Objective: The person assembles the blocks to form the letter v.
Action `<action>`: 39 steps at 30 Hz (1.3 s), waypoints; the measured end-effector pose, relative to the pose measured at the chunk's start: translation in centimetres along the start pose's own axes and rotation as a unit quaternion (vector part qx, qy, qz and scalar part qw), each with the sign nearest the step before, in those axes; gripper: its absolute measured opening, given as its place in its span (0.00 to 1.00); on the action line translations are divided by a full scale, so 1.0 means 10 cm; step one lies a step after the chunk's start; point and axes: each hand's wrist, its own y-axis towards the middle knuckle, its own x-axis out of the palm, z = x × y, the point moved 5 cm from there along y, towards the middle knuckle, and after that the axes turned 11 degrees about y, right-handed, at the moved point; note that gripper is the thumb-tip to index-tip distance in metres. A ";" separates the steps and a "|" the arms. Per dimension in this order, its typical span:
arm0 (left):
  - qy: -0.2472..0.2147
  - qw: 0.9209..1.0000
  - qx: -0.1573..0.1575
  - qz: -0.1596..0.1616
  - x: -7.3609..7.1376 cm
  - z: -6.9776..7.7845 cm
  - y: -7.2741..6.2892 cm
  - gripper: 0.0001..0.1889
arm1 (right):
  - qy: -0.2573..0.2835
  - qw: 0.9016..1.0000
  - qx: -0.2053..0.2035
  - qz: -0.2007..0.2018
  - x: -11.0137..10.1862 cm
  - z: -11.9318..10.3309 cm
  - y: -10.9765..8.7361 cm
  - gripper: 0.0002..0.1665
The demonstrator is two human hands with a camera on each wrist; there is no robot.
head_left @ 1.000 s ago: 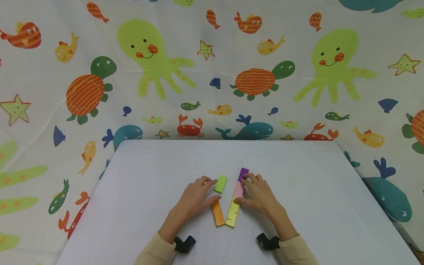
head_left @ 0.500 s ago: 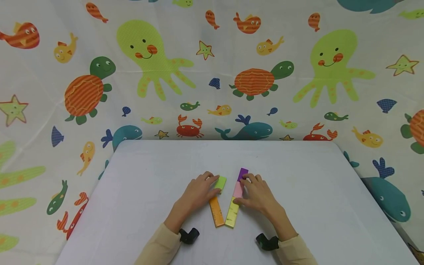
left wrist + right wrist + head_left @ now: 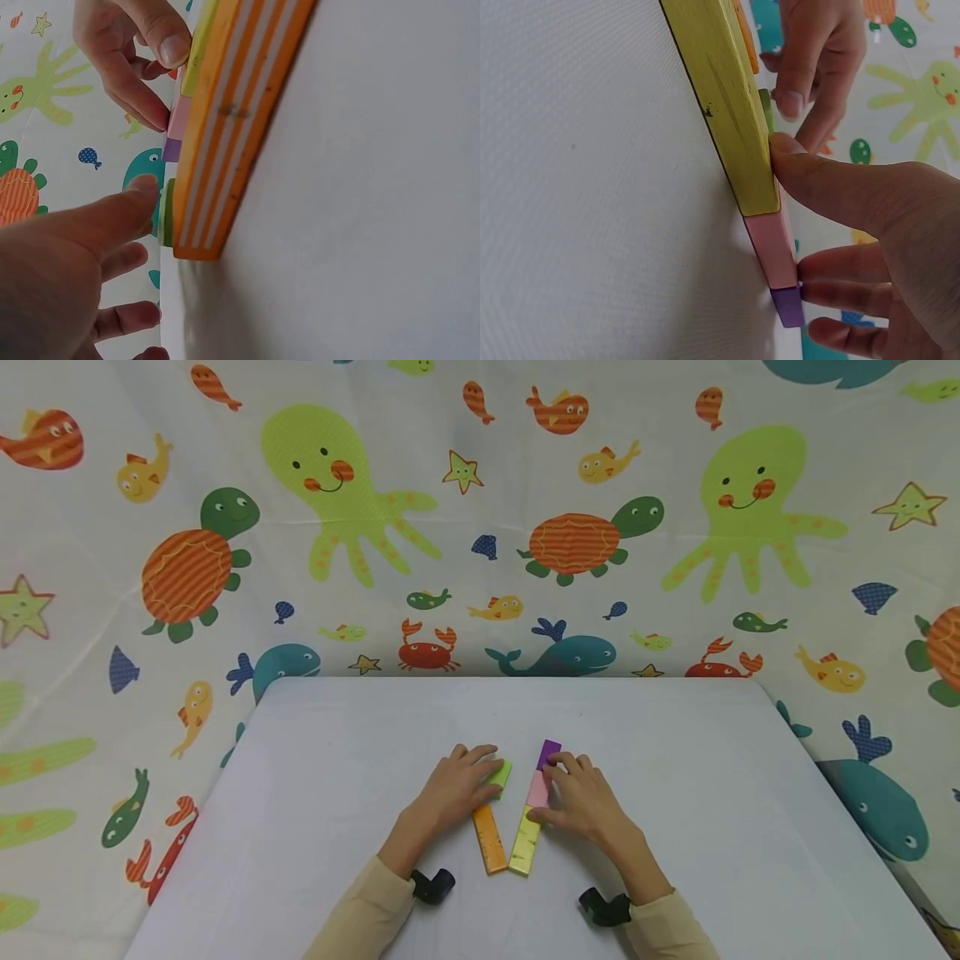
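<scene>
Five flat toy blocks form two slanting rows, close together at the near end. On the right, a yellow block (image 3: 524, 850), a pink block (image 3: 537, 788) and a purple block (image 3: 549, 752) lie end to end. My right hand (image 3: 588, 797) rests over this row, thumb on the yellow block (image 3: 731, 112) and fingertips at the pink block (image 3: 771, 247) and purple block (image 3: 787, 306). On the left lie an orange block (image 3: 491, 842), striped in the left wrist view, and a green block (image 3: 502, 777). My left hand (image 3: 457, 787) spreads its thumb and fingers over the green block; contact is unclear.
The blocks lie on a white table (image 3: 675, 793). A cloth printed with sea animals (image 3: 480, 527) hangs behind it. A black wrist camera (image 3: 433, 887) sits at the left cuff and another black camera (image 3: 604, 907) at the right cuff.
My left hand has shifted slightly right and away from me, its thumb going from the orange block's far end to the green block. My right hand has stayed in place.
</scene>
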 end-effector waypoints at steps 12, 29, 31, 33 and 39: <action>-0.020 1.000 0.013 -0.009 0.04 0.02 0.04 0.24 | 0.000 1.000 -0.004 -0.001 -0.01 -0.01 0.00 0.46; -0.022 1.000 0.004 0.001 0.02 0.00 0.02 0.23 | -0.001 1.000 0.001 0.000 0.00 -0.02 0.00 0.46; -0.022 1.000 -0.003 0.002 0.03 -0.02 0.02 0.23 | 0.000 1.000 0.001 -0.001 -0.01 -0.02 0.00 0.46; -0.021 1.000 -0.010 0.002 0.04 -0.04 0.02 0.22 | 0.000 1.000 0.002 -0.001 -0.01 -0.02 0.00 0.46; -0.022 0.999 -0.027 0.007 0.07 -0.09 0.01 0.22 | 0.000 1.000 0.004 -0.002 0.00 -0.02 0.00 0.47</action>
